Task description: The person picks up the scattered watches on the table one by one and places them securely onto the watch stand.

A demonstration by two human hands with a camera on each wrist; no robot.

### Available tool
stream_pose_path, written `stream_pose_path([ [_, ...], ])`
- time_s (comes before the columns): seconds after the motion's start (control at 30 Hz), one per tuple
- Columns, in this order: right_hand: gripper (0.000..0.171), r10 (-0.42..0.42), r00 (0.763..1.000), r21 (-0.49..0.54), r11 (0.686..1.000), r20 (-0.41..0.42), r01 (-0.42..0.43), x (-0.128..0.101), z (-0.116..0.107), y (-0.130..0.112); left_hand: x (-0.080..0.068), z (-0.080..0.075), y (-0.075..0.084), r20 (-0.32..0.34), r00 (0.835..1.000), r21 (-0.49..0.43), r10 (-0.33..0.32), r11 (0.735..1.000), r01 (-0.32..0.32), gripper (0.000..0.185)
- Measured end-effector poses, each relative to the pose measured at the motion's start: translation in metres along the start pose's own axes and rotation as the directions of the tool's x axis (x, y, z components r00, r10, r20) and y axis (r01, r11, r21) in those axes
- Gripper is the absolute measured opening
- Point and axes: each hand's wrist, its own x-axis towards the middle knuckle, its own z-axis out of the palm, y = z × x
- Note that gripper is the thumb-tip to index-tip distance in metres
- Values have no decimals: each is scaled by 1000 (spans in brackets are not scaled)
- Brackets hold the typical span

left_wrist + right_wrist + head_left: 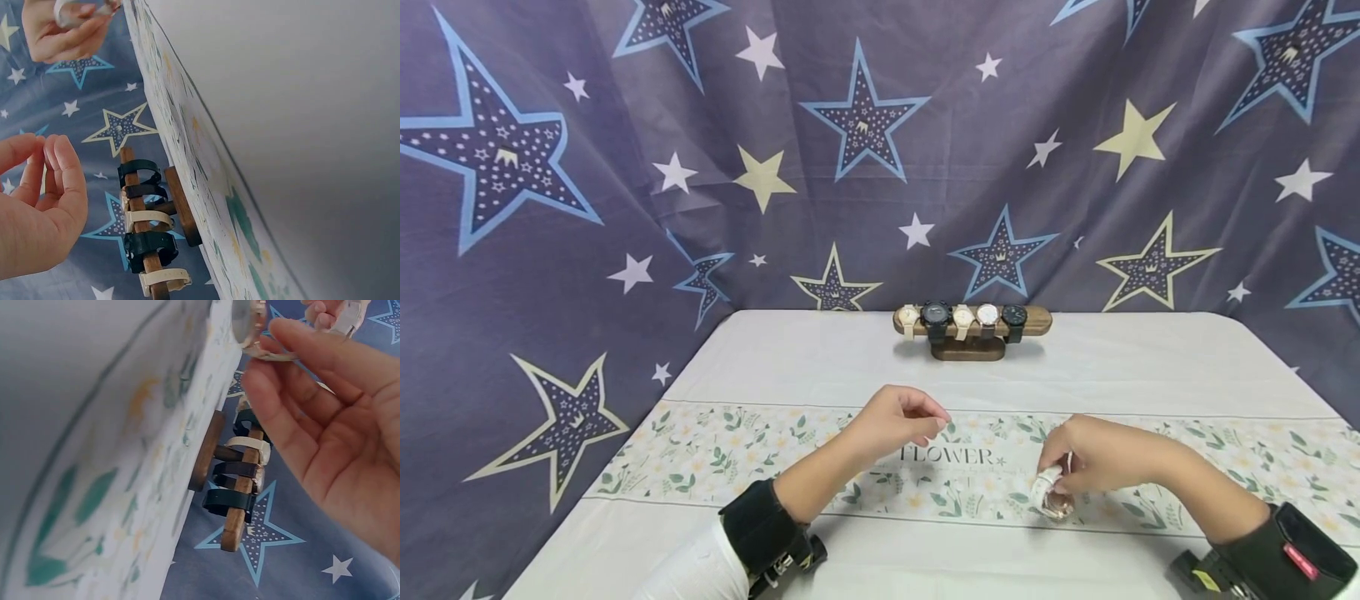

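My right hand (pixel 1093 454) pinches a wristwatch (pixel 1045 492) with a white strap and a rose-gold case, low over the floral band of the tablecloth. In the right wrist view the thumb and fingers of the right hand (pixel 340 419) meet at the edge of the watch (pixel 257 331), partly cut off by the frame. To the left, my left hand (pixel 898 421) hovers above the cloth with loosely bent fingers and holds nothing. The left wrist view has the left hand's (pixel 50 206) thumb close to its fingertips.
At the back of the table a wooden watch stand (pixel 1040 322) carries several watches, among them a black watch (pixel 936 314) and a cream-strapped one (pixel 909 317). A white tablecloth (pixel 820 358) with a printed floral band covers the table. Behind it hangs a star-patterned curtain (pixel 865 217).
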Motion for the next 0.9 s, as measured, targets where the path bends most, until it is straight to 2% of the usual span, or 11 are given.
stream_pose_path([
  [0.1,11,-47,998,-10,999,-33,47,3,-4,-2,1,0,0,6,1000,-5,1,1000,-1,11],
  [0.3,10,-66,988,-30,998,-137,63,11,-10,-5,3,2,5,8,1000,26,28,999,-28,11],
  [0.37,8,-49,983,-41,998,-177,43,14,-11,-6,5,4,7,8,996,103,86,991,-86,13],
  [0.43,6,-13,974,-27,1000,-224,7,18,-12,-7,7,8,8,3,983,209,186,961,-182,19],
  [0.5,8,48,959,22,999,-278,-44,23,-12,-9,8,13,10,-10,946,355,324,886,-299,30],
  [0.53,10,88,948,64,995,-306,-72,26,-13,-11,9,16,11,-12,914,437,405,824,-360,36],
  [0.63,16,220,901,227,964,-374,-141,34,-15,-16,11,22,14,20,785,628,619,603,-492,47],
  [0.7,20,296,869,336,927,-396,-163,41,-17,-19,11,26,16,73,688,712,722,445,-542,47],
  [0.73,22,329,855,382,908,-401,-170,44,-18,-20,12,27,16,103,649,741,754,377,-556,43],
  [0.8,26,381,834,468,867,-399,-172,50,-19,-21,13,29,18,154,594,770,790,281,-572,34],
  [0.9,27,424,820,555,816,-384,-162,56,-19,-22,15,30,18,192,549,799,813,195,-568,23],
])
